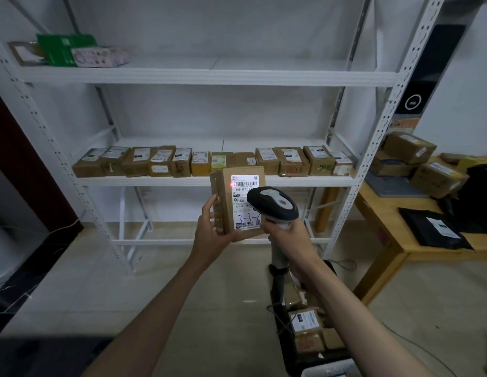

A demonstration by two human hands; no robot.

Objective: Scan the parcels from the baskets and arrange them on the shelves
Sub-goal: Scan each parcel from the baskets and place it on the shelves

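The left hand [209, 229] grasps a flat brown cardboard parcel [238, 202] upright in front of the white metal shelf [209, 77]. The right hand [288, 235] is clenched round a grey handheld scanner [273, 204], its red dot on the white label [245, 200]. Below, a dark basket [318, 360] holds more brown boxes [307, 330], its edges hidden by the right arm. A row of boxed parcels [212, 161] fills the middle shelf.

Your left hand [209, 229] holds the parcel [238, 202] before the shelf [209, 181]; scanner [273, 204] just right, table [386, 213] far right, basket [310, 333] below.
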